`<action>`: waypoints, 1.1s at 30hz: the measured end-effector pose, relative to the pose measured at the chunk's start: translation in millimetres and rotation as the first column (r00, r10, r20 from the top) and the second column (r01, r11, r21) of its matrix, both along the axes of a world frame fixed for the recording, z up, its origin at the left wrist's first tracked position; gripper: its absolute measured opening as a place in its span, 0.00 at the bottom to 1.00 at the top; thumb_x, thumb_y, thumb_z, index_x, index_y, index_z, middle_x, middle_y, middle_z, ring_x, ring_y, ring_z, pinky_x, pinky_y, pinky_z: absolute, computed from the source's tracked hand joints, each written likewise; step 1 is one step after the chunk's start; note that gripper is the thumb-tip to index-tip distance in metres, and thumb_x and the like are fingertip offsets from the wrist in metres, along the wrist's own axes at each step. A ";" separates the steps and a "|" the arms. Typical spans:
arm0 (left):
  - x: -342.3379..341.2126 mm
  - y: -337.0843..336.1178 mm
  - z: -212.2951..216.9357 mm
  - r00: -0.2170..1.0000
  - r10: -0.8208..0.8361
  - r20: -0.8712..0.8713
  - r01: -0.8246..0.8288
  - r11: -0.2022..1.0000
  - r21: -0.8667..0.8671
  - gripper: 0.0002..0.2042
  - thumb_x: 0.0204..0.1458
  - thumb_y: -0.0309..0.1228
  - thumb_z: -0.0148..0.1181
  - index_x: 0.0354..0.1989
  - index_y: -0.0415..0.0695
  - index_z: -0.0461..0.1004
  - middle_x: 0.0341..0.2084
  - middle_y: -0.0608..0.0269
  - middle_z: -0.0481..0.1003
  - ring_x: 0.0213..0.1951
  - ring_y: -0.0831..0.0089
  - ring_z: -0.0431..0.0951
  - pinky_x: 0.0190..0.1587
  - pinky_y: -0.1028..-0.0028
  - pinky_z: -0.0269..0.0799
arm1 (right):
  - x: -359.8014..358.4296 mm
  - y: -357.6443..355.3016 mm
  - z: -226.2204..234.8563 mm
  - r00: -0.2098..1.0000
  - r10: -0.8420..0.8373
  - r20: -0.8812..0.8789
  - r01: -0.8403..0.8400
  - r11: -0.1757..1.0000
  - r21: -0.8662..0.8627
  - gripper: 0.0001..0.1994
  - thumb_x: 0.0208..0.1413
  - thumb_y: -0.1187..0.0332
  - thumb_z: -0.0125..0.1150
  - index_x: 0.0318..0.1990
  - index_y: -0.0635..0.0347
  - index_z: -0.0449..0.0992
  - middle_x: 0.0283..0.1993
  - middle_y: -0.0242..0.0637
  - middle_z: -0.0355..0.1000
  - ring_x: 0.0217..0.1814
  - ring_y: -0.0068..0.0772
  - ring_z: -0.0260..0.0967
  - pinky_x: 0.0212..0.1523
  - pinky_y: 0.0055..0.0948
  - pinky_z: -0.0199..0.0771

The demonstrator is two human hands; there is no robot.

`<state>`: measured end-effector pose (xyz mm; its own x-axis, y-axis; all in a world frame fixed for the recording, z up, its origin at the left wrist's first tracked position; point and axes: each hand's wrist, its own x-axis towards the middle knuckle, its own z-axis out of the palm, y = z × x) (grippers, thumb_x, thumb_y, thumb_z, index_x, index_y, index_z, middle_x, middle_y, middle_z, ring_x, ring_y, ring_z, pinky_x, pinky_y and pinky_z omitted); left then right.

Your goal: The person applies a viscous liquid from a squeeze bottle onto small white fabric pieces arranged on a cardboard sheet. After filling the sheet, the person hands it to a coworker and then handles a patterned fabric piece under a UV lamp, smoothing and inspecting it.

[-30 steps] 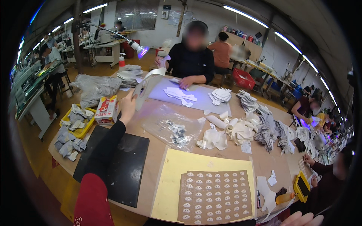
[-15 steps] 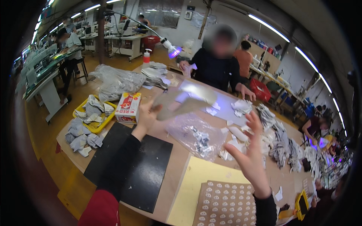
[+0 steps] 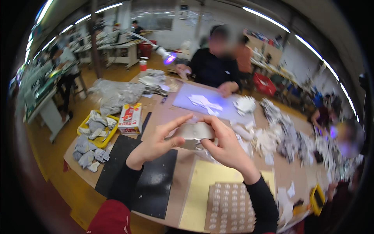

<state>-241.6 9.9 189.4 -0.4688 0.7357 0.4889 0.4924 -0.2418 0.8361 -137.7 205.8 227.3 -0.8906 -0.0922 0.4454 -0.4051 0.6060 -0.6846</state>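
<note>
Over the middle of the table, my left hand (image 3: 159,141) and my right hand (image 3: 226,145) grip a pale grey flexible piece (image 3: 194,132) from either side. It bends into a curve between them; whether it is cloth or leather I cannot make out. My fingers curl round its far edge, and both thumbs are on the near side. Under the hands lies a clear plastic bag, mostly hidden. Nearest my body is a brown sheet (image 3: 230,208) with rows of small white shapes, lying on a yellow sheet (image 3: 198,185).
A black mat (image 3: 156,187) lies left, near a yellow basket (image 3: 103,141) of grey pieces and a white-and-red box (image 3: 131,119). Grey and white piles (image 3: 286,134) line the right. Across the table, a person (image 3: 212,68) works beside a lamp (image 3: 167,56).
My right hand, open and apart before, has come in from the right and taken hold of the grey piece. My left hand has brought it nearer and rightward. The piece now curves.
</note>
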 end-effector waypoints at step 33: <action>44.3 -3.5 67.6 0.751 -0.099 0.653 -0.113 0.955 0.274 0.24 0.64 0.46 0.44 0.62 0.42 0.60 0.59 0.56 0.68 0.57 0.68 0.71 0.58 0.70 0.67 | 38.4 10.0 -26.0 0.973 0.225 0.051 -0.186 0.897 -0.400 0.19 0.65 0.63 0.53 0.58 0.63 0.69 0.52 0.36 0.71 0.51 0.25 0.66 0.53 0.26 0.66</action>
